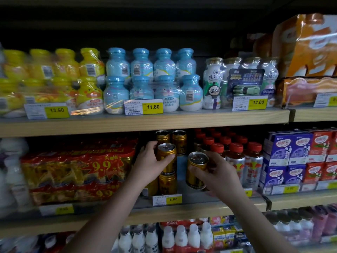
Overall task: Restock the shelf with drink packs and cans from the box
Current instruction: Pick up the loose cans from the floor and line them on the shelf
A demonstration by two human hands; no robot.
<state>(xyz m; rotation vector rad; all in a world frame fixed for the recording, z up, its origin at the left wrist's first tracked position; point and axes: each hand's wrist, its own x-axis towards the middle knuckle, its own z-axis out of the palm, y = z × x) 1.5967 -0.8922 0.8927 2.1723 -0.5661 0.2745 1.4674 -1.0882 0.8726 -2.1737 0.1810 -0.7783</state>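
On the middle shelf (182,212), my left hand (149,161) grips a gold can (166,155) that sits on top of another gold can (167,183) in the stack. My right hand (217,172) holds a second gold can (196,172), tilted, just right of that stack and above the shelf's bare spot. Two more gold cans (171,136) stand behind, further back. The box is out of view.
Red shrink-wrapped can packs (78,170) fill the shelf left of the cans. Red-capped bottles (237,157) stand to the right, then purple and red cartons (295,152). Yellow and blue bottle packs (142,79) line the shelf above. White bottles (182,236) sit below.
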